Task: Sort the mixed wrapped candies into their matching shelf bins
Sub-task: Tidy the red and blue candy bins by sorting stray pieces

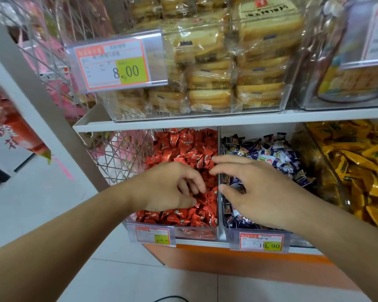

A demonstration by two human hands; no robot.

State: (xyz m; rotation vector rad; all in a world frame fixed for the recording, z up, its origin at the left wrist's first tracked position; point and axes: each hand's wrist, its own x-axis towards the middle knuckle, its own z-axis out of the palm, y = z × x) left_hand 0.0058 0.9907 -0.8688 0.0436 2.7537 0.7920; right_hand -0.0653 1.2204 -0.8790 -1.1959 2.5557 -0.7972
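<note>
**Both hands over the red and blue candy bins, picking for strays**

Left hand [172, 186] is down in the red candy bin [214, 229], fingers curled into the pile of red candies [179, 149]. It looks like a pinch on a wrapper, but the fingertips are buried among the candies, so I cannot tell if it really grasps one or is only raking through. Right hand [257, 192] hovers over the divider between that bin and the blue candy bin [292, 238]; fingers are spread and relaxed, reaching left across the divider toward the red side, nothing held. Thumb sits low, just above the blue candies [277, 158].

Likely reason for the pose: mixed pieces sit near the shared wall, so both hands work that edge, and the short hop over the divider makes transfers quick. No stray colour is clearly visible in either pile from here; the hands cover the middle.

The yellow candy bin [327, 162] on the right is untouched, well apart from both hands. Price tags [155, 235] clip to the bin fronts. Above, the upper shelf [183, 124] carries clear boxes of wrapped biscuits [209, 79] with a big price label [116, 64]. Wire rack [118, 155] stands left of the red bin.

Judgement: sorting is in progress, amount remaining unclear.
</note>
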